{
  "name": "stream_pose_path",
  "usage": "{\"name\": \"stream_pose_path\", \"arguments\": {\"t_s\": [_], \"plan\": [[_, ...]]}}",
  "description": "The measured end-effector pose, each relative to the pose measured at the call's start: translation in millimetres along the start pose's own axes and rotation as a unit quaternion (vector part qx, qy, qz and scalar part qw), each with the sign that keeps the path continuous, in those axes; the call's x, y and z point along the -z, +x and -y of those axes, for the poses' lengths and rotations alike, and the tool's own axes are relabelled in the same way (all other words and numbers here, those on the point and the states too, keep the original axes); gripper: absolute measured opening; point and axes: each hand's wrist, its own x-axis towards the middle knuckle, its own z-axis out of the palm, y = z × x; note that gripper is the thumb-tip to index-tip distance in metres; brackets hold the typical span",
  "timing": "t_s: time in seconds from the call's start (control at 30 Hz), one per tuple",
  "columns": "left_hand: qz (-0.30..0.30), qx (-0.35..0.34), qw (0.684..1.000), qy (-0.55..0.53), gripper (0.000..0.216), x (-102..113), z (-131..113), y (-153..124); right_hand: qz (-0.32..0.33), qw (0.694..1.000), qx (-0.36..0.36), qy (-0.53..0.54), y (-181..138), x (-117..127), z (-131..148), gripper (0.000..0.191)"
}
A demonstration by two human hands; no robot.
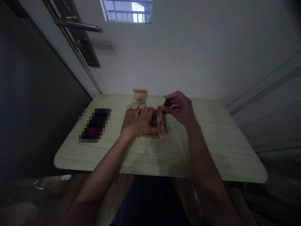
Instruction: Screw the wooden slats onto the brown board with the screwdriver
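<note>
A brown perforated board (128,118) lies near the middle of the table. My left hand (144,121) rests on it with fingers spread, and its thumb presses on a pale wooden strip (160,117) along the board's right side. In my right hand (182,108) is a screwdriver (167,103) with a black handle, gripped between thumb and fingers. The tool stands tilted, its shaft pointing down at the wooden strip. Whether its tip sits in a screw is too small to tell. Behind the board are several light wooden pieces (140,98) with small metal parts among them.
The pale wood-grain table (211,138) has rounded front corners. On its left lies a dark, pixelated object (95,125). A white door with a metal handle (78,25) and a small window (128,12) rises behind the table. A dark panel (35,94) borders the left.
</note>
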Motion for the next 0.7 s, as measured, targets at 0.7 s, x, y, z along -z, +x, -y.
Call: {"name": "stream_pose_path", "arguments": {"t_s": [0.7], "plan": [[0.005, 0.002, 1.0, -0.001, 0.077, 1.4, -0.6, 0.2, 0.017, 1.0, -0.006, -0.012, -0.1, 5.0, 2.8, 0.033]]}}
